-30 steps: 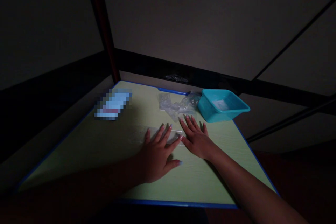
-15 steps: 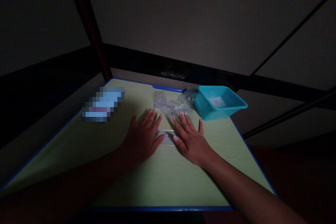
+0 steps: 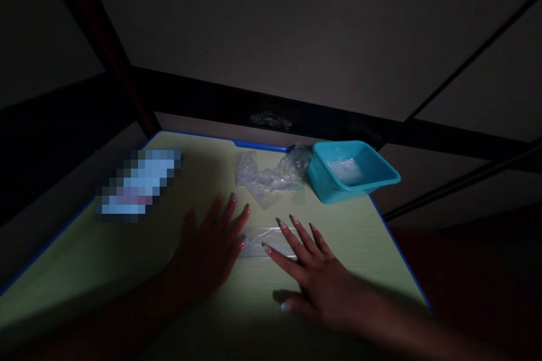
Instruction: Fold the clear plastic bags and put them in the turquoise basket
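My left hand [image 3: 212, 242] is open, palm down with fingers spread, at the left end of a flat clear plastic bag [image 3: 262, 241]. On the other side my right hand [image 3: 315, 271] is also open, its fingers stretched over the bag's right end. I cannot tell how firmly either hand touches the bag. Crumpled clear plastic [image 3: 269, 180] lies just beyond the fingertips. Behind it on the right stands a turquoise basin [image 3: 351, 192] with some pale, clear material [image 3: 345, 169] inside.
The pale green table [image 3: 203, 175] has a blue edge. A blurred-out, bright rectangular object [image 3: 141, 183] lies at its left side. Dark panels rise behind the table, and another crumpled piece of plastic [image 3: 271, 119] rests past the far edge.
Both hands have drawn back toward me and moved apart, uncovering more of the flat bag and the crumpled plastic. The whole view has shifted slightly.
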The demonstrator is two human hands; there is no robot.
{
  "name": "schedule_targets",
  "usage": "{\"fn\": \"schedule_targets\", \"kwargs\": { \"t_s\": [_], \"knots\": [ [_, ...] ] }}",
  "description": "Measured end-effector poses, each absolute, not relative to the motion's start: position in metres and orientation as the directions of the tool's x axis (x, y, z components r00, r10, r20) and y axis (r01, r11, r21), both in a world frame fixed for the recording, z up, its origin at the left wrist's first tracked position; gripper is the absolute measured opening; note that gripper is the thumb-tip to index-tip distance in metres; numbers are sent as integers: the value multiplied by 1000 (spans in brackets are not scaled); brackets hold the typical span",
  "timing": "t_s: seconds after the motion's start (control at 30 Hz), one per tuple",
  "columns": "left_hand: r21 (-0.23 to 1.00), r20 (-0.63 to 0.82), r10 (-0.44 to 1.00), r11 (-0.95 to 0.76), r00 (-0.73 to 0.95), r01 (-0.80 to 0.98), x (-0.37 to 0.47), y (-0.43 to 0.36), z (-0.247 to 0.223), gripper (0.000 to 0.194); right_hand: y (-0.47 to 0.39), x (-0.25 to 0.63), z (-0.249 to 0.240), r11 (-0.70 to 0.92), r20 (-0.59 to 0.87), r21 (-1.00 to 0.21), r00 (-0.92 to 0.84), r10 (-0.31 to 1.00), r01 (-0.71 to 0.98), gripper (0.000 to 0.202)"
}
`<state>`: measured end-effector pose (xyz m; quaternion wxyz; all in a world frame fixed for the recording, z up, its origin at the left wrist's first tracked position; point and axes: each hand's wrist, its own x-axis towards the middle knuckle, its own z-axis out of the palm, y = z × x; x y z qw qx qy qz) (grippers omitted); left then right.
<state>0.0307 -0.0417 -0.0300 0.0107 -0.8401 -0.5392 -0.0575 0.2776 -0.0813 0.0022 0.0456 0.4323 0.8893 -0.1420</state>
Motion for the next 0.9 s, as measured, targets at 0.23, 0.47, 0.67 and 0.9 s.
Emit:
{"fn": "schedule_targets", "kwargs": {
  "t_s": [0.23, 0.47, 0.67, 0.9],
  "knots": [
    [46, 184, 941, -296, 283, 954, 20, -28, -43, 56, -78, 290, -36, 667, -48, -97, -673, 738, 739, 100],
    [37, 178, 939, -305, 294, 952, 13, -28, -47, 60, -84, 296, -62, 627, 52, 94, -633, 773, 773, 76],
    [4, 227, 924, -318, 309, 948, 13, -30, -39, 64, -87, 294, -67, 565, 99, 114, -575, 812, 817, 74],
    [34, 205, 931, -315, 302, 948, 19, -24, -23, 65, -79, 302, -46, 643, 14, -90, -645, 764, 760, 103]
  ]
}}
